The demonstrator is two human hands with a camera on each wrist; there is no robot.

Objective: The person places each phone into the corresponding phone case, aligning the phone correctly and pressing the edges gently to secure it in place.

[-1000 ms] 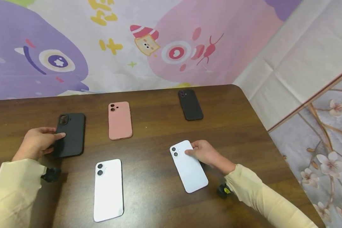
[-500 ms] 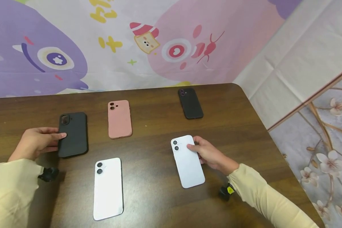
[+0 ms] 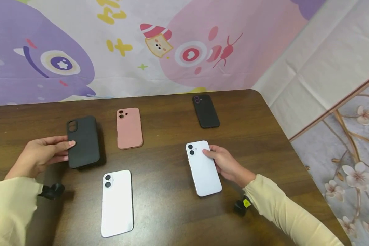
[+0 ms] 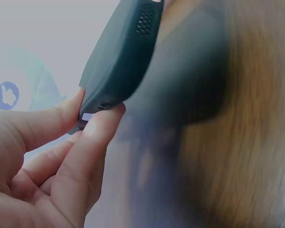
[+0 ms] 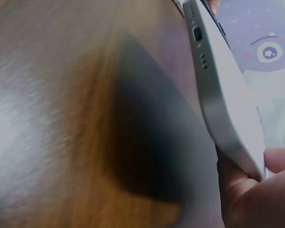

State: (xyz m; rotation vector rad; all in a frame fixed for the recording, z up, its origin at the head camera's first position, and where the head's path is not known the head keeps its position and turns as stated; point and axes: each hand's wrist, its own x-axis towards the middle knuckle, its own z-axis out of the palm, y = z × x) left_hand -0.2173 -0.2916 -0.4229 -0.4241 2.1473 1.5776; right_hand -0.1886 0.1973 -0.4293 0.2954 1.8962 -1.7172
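Observation:
My left hand [image 3: 40, 153] pinches a black phone case [image 3: 84, 141] by its left edge, thumb on the back and fingers beneath. Through its camera cutout the brown table shows. In the left wrist view the case [image 4: 126, 52] stands tilted above the table, with speaker holes along its bottom edge. A white phone [image 3: 204, 169] with two camera lenses is held by its right edge in my right hand [image 3: 229, 164], thumb on its back. The right wrist view shows this phone's charging port edge [image 5: 202, 61], lifted off the wood with a shadow below.
Another white phone [image 3: 117, 205] lies between the hands on the brown table [image 3: 163, 218]. A pink phone case [image 3: 130, 129] lies behind it. Near the back edge rests a second black phone case [image 3: 206, 112]. A cartoon-printed cloth [image 3: 126, 75] hangs behind the table.
My left hand has lifted the black phone case and brought it slightly right. My right hand has raised the white phone and moved it a little away from me. The other items stay put.

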